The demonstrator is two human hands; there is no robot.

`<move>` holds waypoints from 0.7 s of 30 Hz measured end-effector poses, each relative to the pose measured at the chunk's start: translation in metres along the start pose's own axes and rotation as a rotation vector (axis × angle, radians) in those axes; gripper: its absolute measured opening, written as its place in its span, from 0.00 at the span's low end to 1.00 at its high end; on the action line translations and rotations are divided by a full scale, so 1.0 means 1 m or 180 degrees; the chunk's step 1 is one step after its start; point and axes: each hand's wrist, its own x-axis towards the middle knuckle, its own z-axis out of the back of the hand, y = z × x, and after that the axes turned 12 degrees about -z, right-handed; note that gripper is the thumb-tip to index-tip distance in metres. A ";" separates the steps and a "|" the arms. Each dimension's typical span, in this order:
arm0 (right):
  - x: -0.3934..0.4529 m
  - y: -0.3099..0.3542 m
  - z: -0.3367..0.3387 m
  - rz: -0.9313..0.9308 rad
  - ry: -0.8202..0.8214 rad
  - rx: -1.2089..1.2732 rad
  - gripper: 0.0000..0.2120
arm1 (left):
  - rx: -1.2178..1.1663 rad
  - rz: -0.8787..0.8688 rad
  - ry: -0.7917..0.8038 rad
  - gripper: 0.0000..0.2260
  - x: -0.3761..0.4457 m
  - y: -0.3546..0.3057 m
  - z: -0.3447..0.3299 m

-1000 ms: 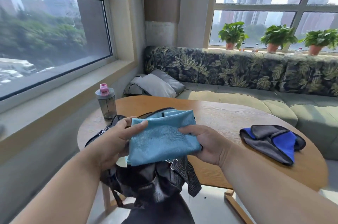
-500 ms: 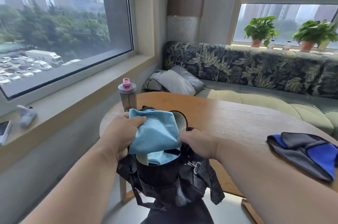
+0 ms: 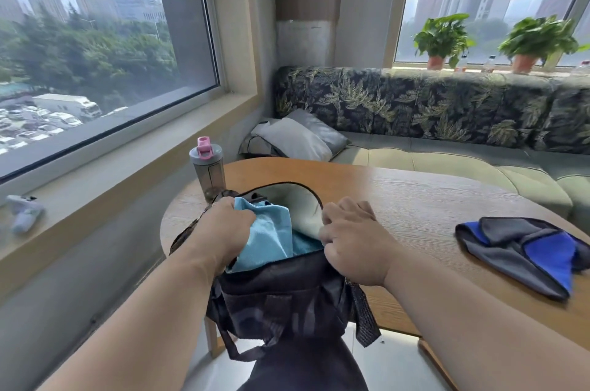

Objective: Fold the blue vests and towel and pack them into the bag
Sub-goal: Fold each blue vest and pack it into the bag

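**Inventory: towel at the bag mouth, vest on the table**

1. Window sill (image 3: 134,179), far left. A small pale blue-white object (image 3: 24,211) lies on it; too blurred for you to identify.

2. Bottle (image 3: 208,172). Grey, translucent, with a pink flip cap. Stands upright on the wooden table (image 3: 399,199), just behind the bag's left rim.

3. Your left hand (image 3: 225,229). Fingers curled tight around the left part of the towel, knuckles up, at the left side of the bag's opening.

4. Towel (image 3: 274,237). Light blue, bunched, sitting in the mouth of the bag. Its upper part rises above the near rim; the lower part is hidden inside.

5. Bag (image 3: 281,291). Black, mesh-fronted, with a pale lining visible at the far inner wall. It hangs over the near edge of the table, mouth gaping upward, straps dangling below.

6. Your right hand (image 3: 351,243). Fingers bent over the right rim of the bag and gripping it, thumb side toward the towel. Fingertips tucked out of view.

7. Vest (image 3: 523,253). Blue and grey, folded flat on the table, well apart from the bag, to your right.

8. Background: a grey cushion (image 3: 300,138) on the leaf-patterned sofa (image 3: 447,109); two potted plants (image 3: 443,39) on the rear window ledge.
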 end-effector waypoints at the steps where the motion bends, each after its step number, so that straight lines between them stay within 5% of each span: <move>1: -0.002 0.000 0.001 0.0001 -0.0103 0.0015 0.11 | 0.0021 0.0025 0.0133 0.05 0.004 0.000 -0.004; 6: -0.012 -0.006 -0.003 -0.0203 -0.0357 -0.0027 0.18 | -0.0383 0.0504 0.0822 0.05 0.032 -0.003 -0.018; 9: -0.016 -0.002 -0.003 -0.0739 -0.0053 0.0348 0.26 | -0.0880 0.0841 0.1332 0.10 0.042 -0.013 -0.019; 16: -0.019 0.000 0.004 -0.1315 0.0318 0.0822 0.14 | -0.0918 0.1192 0.2064 0.13 0.055 -0.030 -0.043; 21: -0.023 0.004 0.006 -0.1276 0.0633 0.0681 0.08 | -0.0726 0.1329 0.1723 0.13 0.054 -0.011 -0.036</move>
